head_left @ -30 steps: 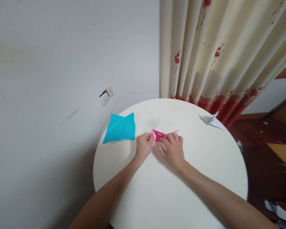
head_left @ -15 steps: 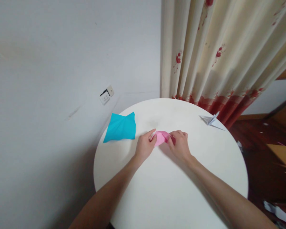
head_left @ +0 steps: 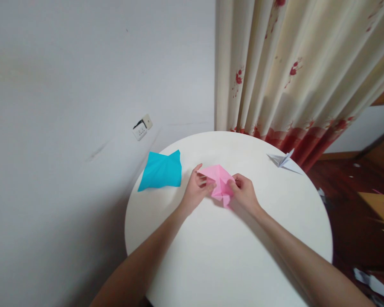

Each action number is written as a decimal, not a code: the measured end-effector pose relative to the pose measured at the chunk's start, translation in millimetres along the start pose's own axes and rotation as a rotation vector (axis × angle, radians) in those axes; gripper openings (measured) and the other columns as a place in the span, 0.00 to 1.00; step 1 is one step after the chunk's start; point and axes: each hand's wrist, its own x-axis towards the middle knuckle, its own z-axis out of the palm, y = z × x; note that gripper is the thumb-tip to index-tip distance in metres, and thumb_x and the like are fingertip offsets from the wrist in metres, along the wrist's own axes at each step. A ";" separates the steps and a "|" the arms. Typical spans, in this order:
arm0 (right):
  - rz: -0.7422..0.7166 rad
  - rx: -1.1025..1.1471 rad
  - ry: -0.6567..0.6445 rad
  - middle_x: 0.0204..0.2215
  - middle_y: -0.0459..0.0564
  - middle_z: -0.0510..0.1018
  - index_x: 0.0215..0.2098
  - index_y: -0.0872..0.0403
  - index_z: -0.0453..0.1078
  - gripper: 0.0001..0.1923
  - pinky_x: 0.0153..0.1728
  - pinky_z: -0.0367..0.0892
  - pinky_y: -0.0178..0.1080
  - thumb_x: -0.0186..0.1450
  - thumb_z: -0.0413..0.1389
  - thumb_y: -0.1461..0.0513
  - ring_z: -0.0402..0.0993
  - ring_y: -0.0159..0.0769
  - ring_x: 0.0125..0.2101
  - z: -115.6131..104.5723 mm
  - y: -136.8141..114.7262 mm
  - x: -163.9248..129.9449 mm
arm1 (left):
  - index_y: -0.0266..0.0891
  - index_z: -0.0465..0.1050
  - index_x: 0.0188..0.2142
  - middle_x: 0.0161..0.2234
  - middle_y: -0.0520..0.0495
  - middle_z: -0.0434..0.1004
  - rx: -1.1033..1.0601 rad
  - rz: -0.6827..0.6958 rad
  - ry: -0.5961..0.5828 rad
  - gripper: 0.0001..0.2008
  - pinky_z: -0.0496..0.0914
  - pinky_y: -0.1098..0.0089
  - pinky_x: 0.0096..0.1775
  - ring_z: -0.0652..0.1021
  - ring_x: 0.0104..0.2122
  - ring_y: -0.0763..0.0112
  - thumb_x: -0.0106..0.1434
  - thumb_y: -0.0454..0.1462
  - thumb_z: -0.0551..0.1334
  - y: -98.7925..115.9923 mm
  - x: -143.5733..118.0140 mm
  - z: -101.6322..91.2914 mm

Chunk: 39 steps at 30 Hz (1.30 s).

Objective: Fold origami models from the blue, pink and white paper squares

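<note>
Since half a second ago the pink paper (head_left: 219,181) has opened out from a small folded wad into a wider, paler kite shape, and my hands have drawn a little apart to make room for it. My left hand (head_left: 195,190) pinches the paper's left edge, thumb on top and fingers under or behind it. My right hand (head_left: 245,192) grasps the right edge the same way, fingertips curled onto the sheet. The paper sits between the two hands, a touch beyond the middle of the round white table (head_left: 211,264), its point aimed toward 12 o'clock and a small flap hanging at 6. I cannot tell whether it is lifted clear of the tabletop or resting on it.

From the paper, a blue sheet (head_left: 161,170) lies flat at about 9 o'clock, near the table's rim and well apart from my left hand. A white crane (head_left: 283,160) stands at about 2 o'clock by the far right edge. Behind it hangs a cream curtain (head_left: 294,68) with red flowers, and a wall socket (head_left: 142,128) shows at 10 o'clock.
</note>
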 end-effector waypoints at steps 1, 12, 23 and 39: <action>0.002 0.020 -0.001 0.19 0.42 0.68 0.26 0.54 0.65 0.09 0.21 0.55 0.32 0.62 0.52 0.58 0.62 0.30 0.20 0.1 -1.1 -0.5 | 0.43 0.56 0.62 0.47 0.40 0.75 -0.073 -0.065 -0.034 0.41 0.71 0.63 0.45 0.77 0.44 0.63 0.53 0.40 0.72 -1.4 -0.3 1.0; 0.117 0.284 0.087 0.14 0.38 0.65 0.29 0.55 0.67 0.13 0.15 0.50 0.30 0.60 0.57 0.52 0.56 0.26 0.14 -0.7 -5.7 0.2 | 0.36 0.74 0.40 0.34 0.47 0.77 -0.210 -0.059 0.131 0.17 0.69 0.72 0.35 0.76 0.32 0.71 0.58 0.46 0.68 -9.0 -0.7 4.0; 0.237 0.457 0.230 0.20 0.42 0.72 0.32 0.53 0.69 0.17 0.16 0.57 0.30 0.57 0.62 0.49 0.64 0.28 0.17 -1.4 -1.3 3.9 | 0.35 0.72 0.45 0.42 0.41 0.79 -0.324 -0.149 -0.089 0.20 0.70 0.69 0.40 0.78 0.37 0.68 0.54 0.39 0.72 -8.6 -7.1 17.9; 0.307 0.530 -0.011 0.48 0.55 0.74 0.64 0.49 0.52 0.49 0.50 0.68 0.47 0.49 0.70 0.56 0.73 0.42 0.49 52.6 1.4 -26.3 | 0.36 0.73 0.45 0.45 0.40 0.79 -0.236 0.100 0.358 0.20 0.74 0.64 0.43 0.79 0.43 0.62 0.54 0.40 0.71 -8.0 -3.5 16.4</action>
